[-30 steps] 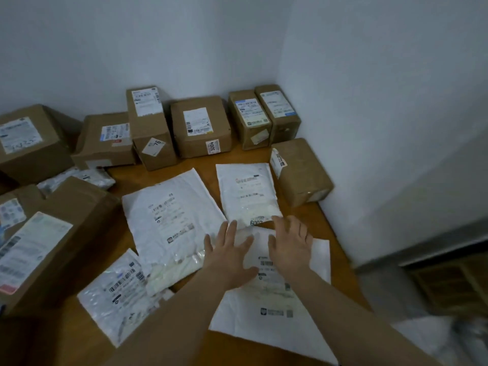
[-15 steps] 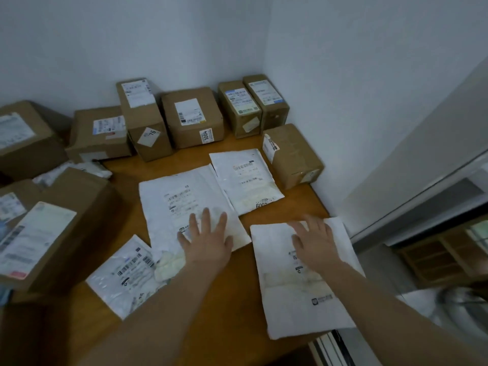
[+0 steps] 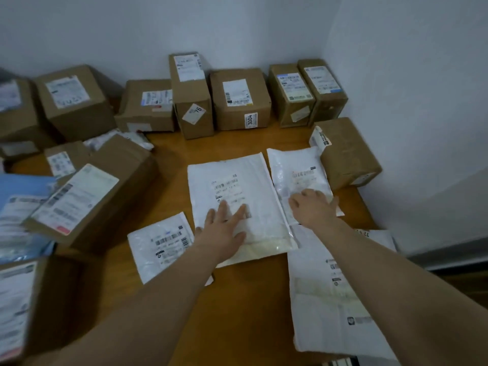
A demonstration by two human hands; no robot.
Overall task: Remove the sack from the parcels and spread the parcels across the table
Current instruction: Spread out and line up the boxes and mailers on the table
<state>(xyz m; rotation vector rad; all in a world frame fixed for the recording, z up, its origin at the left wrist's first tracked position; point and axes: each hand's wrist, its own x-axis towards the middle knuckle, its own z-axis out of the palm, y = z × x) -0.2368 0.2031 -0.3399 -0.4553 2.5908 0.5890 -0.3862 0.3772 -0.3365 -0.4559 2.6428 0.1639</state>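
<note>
Four white mailers lie flat, labels up: a large mailer [image 3: 237, 186] mid-table, a narrow mailer [image 3: 295, 165] just beside it on the right, a small mailer [image 3: 158, 241] front-left, and a long mailer [image 3: 327, 318] front-right. Brown boxes [image 3: 239, 99] line the back wall.

The wooden counter [image 3: 232, 307] fills a wall corner. A row of boxes [image 3: 240, 99] lines its back edge, a lone box [image 3: 348, 154] stands at the right, and big boxes [image 3: 100, 186] crowd the left. 4 white mailers [image 3: 237, 180] lie flat, close together, in the middle.
</note>
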